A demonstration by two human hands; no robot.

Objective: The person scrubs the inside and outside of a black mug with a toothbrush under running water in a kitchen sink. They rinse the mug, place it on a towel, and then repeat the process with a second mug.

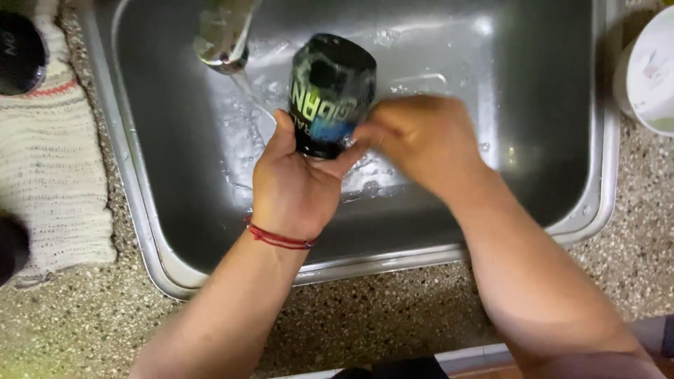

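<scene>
1. Closest to me I see the speckled stone counter (393, 309). It runs along the front edge of the sink.
2. Both of my forearms come up from the bottom and reach over that edge. They meet near the middle of the sink.
3. My left wrist wears a thin red string band (279, 238).
4. My left hand (295, 186) is under the black cup (330, 95). The palm and thumb wrap the lower end of the cup. The fingers are curled tight on it.
5. My right hand (421, 140) is at the right side of the same end of the cup. It looks blurry. The fingers are bent and pressed to the cup, but I cannot tell how hard they grip.
6. The black cup has bright green and blue print on it. It is tipped over, and its flat dark bottom points away from me. I cannot see inside it.
7. The cup is held above the steel sink (533, 126), just right of the tap.
8. The sink floor is wet, with water drops and small puddles under my hands.
9. The shiny tap (223, 35) hangs over the back left part of the sink. A thin stream of water falls from it, just left of the cup.
10. On the left counter lies a knitted cloth (49, 154) with a dark round thing (20, 52) on it.
11. At the far right stands a white tub (649, 70).
</scene>
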